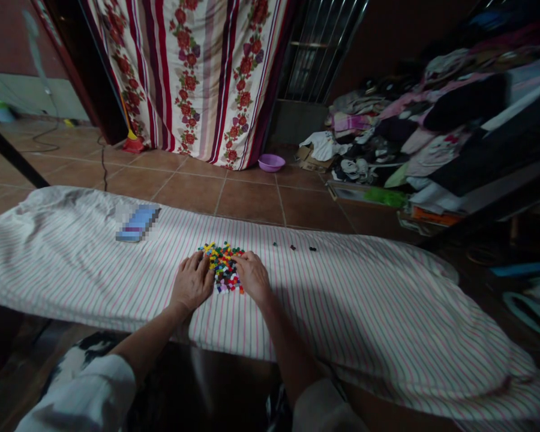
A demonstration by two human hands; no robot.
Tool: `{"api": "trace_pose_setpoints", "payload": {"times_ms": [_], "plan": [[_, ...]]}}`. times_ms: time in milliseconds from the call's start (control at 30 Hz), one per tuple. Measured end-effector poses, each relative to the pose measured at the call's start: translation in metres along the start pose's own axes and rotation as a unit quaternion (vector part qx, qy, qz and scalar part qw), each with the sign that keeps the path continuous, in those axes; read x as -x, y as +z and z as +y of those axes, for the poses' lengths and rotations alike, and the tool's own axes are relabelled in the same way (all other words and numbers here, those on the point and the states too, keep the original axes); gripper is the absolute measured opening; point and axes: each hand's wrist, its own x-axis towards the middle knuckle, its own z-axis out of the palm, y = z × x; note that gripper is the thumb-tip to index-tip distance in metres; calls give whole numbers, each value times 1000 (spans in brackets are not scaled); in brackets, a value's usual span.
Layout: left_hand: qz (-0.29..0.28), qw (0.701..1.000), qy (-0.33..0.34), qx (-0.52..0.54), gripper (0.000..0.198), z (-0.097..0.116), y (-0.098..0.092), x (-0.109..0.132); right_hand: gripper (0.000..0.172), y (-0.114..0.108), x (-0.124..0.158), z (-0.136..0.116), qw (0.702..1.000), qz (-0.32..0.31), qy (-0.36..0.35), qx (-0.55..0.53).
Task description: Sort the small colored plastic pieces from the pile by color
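A heap of small multicoloured bead-like pieces [227, 264] lies on a striped cloth [162, 282]. My left hand [193, 279] rests palm down at the heap's left edge, its fingers stretched out and touching the pieces. From the right, my right hand [253, 276] reaches in with its index finger extended onto the heap; its other fingers are partly hidden beneath it. No piece shows clearly in either hand. Apart from the heap, to the right, sit a small dark green piece [275, 244], a dark piece [293, 247] and a black piece [312, 248].
A phone [138, 223] with a blurred screen lies on the cloth at left. Beyond are a tiled floor [247, 198], a purple basin [271, 162], a floral curtain [189, 78] and a red broom [133, 143]. Piled clothes [414, 120] fill the right background.
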Motion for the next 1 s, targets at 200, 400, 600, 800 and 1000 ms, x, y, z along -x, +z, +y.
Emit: {"api": "trace_pose_setpoints", "payload": {"times_ms": [200,400,600,800,1000], "plan": [[7,1000,-1,-15,39,0,1,0,29,1,3,1,1000,10,-17,-16],[2,1000,16,-3,33,0,-2,-1,19,6,2,6,998,37,-14,-56],[-8,1000,11,23,31,-2,-1,0,27,8,0,6,998,27,-22,-50],[-12,1000,7,23,31,-1,-1,0,28,8,0,5,999,22,-21,-38],[-5,1000,-3,17,33,0,-4,-2,34,7,3,2,998,34,-28,-50]]}}
